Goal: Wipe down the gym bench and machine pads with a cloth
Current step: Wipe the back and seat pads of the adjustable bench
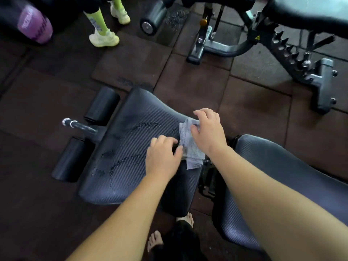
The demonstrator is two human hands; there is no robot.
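The cloth (190,147), a pale, crumpled wipe, lies on the right edge of the seat pad (131,147), close to the gap between that pad and the back pad (282,166). I see both hands on it. My right hand (209,130) sits over its upper part with the fingers curled down and the thumb pressed into the fabric, so that grip is clamped on the cloth. My left hand (162,159) meets its left edge, thumb and curled fingers pinching the material, so that grip is closed on the cloth as well. The lower corner of the cloth hangs free past the pad's rim.

The seat pad is dark and ribbed, with wet streaks (146,125) running across its surface to the left of the hands. Beyond its far end a bar carries two black roller pads (102,106), one on each side. Bare feet (155,240) stand on the floor (188,81) of dark rubber tiles below the forearms.

Farther off, at upper right, stands a second bench (310,14) with a toothed adjuster rail (290,51). At upper left another person's pale shoes (104,39) and lime socks are visible, near a blurred purple object (34,25).
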